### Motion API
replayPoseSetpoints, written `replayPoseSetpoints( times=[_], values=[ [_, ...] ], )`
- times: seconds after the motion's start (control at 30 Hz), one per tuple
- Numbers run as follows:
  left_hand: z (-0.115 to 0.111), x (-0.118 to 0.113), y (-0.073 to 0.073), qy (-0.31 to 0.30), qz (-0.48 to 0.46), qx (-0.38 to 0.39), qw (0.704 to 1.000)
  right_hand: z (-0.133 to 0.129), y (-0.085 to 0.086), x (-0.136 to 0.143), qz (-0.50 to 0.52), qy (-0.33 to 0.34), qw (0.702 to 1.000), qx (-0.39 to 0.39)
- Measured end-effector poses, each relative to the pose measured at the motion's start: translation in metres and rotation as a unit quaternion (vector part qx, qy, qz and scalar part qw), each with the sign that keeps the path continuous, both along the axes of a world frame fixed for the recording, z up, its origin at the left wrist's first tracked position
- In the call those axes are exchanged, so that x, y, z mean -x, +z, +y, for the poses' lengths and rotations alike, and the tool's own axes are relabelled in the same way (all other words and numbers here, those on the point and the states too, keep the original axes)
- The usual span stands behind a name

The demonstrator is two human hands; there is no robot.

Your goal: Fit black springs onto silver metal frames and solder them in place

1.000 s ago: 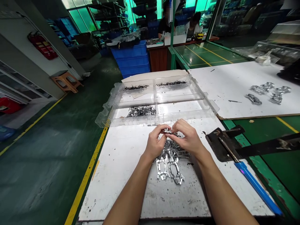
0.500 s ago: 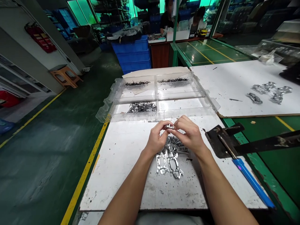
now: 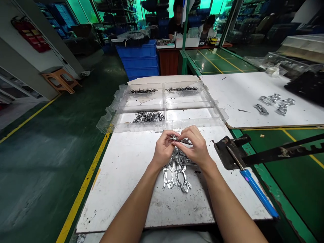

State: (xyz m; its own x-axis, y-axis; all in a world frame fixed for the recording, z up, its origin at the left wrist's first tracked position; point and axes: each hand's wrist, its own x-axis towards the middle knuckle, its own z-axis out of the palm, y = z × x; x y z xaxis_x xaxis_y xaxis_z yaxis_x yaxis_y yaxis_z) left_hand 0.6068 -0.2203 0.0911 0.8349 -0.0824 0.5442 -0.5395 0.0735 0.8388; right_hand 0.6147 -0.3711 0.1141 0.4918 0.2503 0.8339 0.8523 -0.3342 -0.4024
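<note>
Between my two hands is a small silvery metal frame part (image 3: 174, 138), held above the white board. My left hand (image 3: 163, 148) pinches its left end with thumb and fingers. From the other side my right hand (image 3: 194, 143) grips it, its fingers covering much of the part; a dark edge sticks out beneath them. Just below lies a pile of similar metal frames (image 3: 180, 157), partly hidden by my hands. Two flat frames with rectangular openings, one of them a left frame (image 3: 168, 178), lie at the pile's near side. Small dark bits are scattered around.
Beyond my hands lies a clear plastic divided tray (image 3: 165, 125) with clumps of thin black pieces (image 3: 148, 116). At right are a blue-handled tool (image 3: 259, 192) and a black metal bracket (image 3: 227, 152). More metal frames (image 3: 274, 104) rest on the right-hand board. Two people sit farther back.
The metal frame has turned between my hands, showing more of its length and a dark edge at right. The whole view has shifted, so the scene sits a little farther left.
</note>
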Motion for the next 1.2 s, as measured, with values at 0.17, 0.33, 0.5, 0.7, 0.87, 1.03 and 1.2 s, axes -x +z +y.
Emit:
replayPoseSetpoints(
  times=[0.17,0.33,0.5,0.7,0.87,1.03,1.2],
  values=[
    [-0.001,0.000,-0.001,0.009,0.005,-0.004,1.000,0.000,0.000,0.000,0.022,-0.004,1.000,0.002],
    [-0.001,0.001,-0.001,0.025,-0.005,-0.034,0.999,0.000,-0.001,0.000,0.020,-0.003,1.000,0.009],
    [0.000,0.001,0.002,0.009,0.007,-0.021,1.000,-0.001,0.000,0.000,0.011,0.017,1.000,-0.005],
    [0.006,-0.004,0.004,-0.012,0.056,0.126,0.990,-0.002,0.000,-0.002,0.042,-0.016,0.999,-0.028],
    [0.010,-0.005,0.004,-0.037,0.086,0.166,0.982,0.000,0.000,-0.001,0.025,-0.004,0.997,-0.067],
    [0.009,-0.005,0.004,-0.038,0.090,0.151,0.984,0.000,-0.002,0.001,0.045,-0.012,0.996,-0.079],
    [0.008,-0.007,0.001,0.023,0.130,0.101,0.986,-0.005,-0.008,-0.010,0.161,-0.023,0.980,-0.112]
  ],
)
